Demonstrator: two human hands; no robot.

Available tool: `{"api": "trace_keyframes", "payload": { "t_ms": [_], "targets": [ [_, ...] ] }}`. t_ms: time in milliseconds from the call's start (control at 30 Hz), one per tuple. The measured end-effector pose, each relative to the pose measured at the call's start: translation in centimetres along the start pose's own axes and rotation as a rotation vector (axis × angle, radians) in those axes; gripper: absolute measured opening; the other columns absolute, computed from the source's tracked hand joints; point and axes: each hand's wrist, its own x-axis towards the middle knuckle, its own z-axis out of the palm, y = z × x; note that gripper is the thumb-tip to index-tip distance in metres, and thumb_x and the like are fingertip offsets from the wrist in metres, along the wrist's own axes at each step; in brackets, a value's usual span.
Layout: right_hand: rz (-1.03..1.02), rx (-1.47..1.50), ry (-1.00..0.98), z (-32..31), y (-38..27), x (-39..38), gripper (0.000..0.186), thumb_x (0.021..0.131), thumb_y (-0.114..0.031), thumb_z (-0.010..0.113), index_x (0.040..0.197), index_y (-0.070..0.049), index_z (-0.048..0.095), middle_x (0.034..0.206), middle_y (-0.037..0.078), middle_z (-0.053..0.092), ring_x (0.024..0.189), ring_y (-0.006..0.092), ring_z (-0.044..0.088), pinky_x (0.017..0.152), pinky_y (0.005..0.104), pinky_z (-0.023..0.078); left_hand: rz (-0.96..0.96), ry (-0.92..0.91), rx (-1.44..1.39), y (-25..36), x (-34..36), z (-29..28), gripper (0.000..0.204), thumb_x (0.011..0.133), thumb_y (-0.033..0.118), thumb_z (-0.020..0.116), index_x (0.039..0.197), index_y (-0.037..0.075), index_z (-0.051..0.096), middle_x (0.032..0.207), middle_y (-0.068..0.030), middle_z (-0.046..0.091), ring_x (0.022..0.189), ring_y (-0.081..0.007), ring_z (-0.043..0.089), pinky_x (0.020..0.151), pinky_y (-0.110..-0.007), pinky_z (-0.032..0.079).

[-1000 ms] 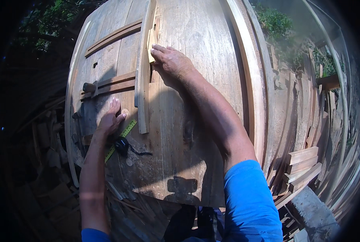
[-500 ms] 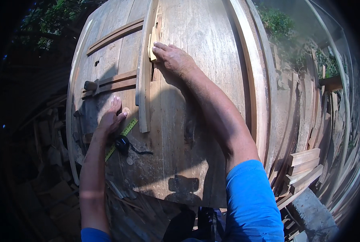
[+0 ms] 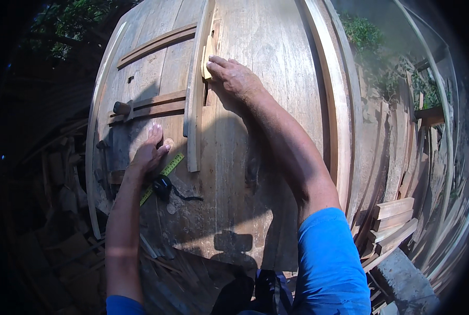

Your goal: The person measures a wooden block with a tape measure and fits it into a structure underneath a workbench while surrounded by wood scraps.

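Note:
My right hand (image 3: 237,79) is at the far middle of the wooden tabletop (image 3: 234,173), its fingers closed on a pale yellow piece of wood (image 3: 207,62). That piece lies along the right side of a long upright wooden strip (image 3: 195,105). Nearer and to the left, my left hand (image 3: 151,149) rests flat on the tabletop with fingers stretched out, holding nothing. Just right of its wrist are a black tape measure (image 3: 162,186) and a yellow-green graduated strip (image 3: 172,164). What lies beneath my right palm is hidden.
Two crosswise pairs of slats, the far slats (image 3: 158,44) and near slats (image 3: 161,107), meet the long strip's left side. A dark cylindrical handle (image 3: 122,108) stands by the near pair. Long boards (image 3: 331,105) edge the right. Stacked offcuts (image 3: 394,216) and a concrete block (image 3: 406,281) lie lower right.
The whole scene has shifted slightly to the right in view. Both hands keep about the same places relative to the wood.

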Motion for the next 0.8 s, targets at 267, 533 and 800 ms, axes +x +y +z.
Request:
{"api": "trace_keyframes", "payload": {
  "t_ms": [267, 533, 800],
  "targets": [
    [0.025, 0.01, 0.031, -0.1, -0.2, 0.4, 0.039, 0.093, -0.025, 0.063, 0.128, -0.009, 0.056, 0.143, 0.01, 0.053, 0.116, 0.0369, 0.059, 0.099, 0.0435, 0.051, 0.016, 0.006, -0.024, -0.6, -0.1, 0.2, 0.077, 0.094, 0.027, 0.065, 0.155, -0.002, 0.027, 0.164, -0.0269, 0.017, 0.154, -0.0372, 0.014, 0.123, -0.039, 0.022],
    [0.038, -0.013, -0.021, -0.4, -0.1, 0.3, 0.039, 0.095, -0.026, 0.062, 0.128, -0.007, 0.055, 0.142, 0.011, 0.053, 0.117, 0.0365, 0.058, 0.099, 0.0434, 0.05, 0.022, 0.008, -0.056, -0.5, -0.2, 0.0, 0.078, 0.094, 0.028, 0.065, 0.155, -0.003, 0.027, 0.163, -0.0273, 0.017, 0.154, -0.0359, 0.013, 0.124, -0.039, 0.021],
    [0.003, -0.033, -0.033, -0.6, -1.0, -1.7, 0.043, 0.094, -0.02, 0.061, 0.135, -0.009, 0.053, 0.146, 0.009, 0.049, 0.125, 0.031, 0.056, 0.11, 0.0452, 0.043, 0.046, 0.015, -0.047, -1.6, 0.3, 0.8, 0.079, 0.094, 0.028, 0.066, 0.155, -0.003, 0.027, 0.163, -0.0271, 0.018, 0.154, -0.0356, 0.013, 0.124, -0.039, 0.02]
  ]
}}
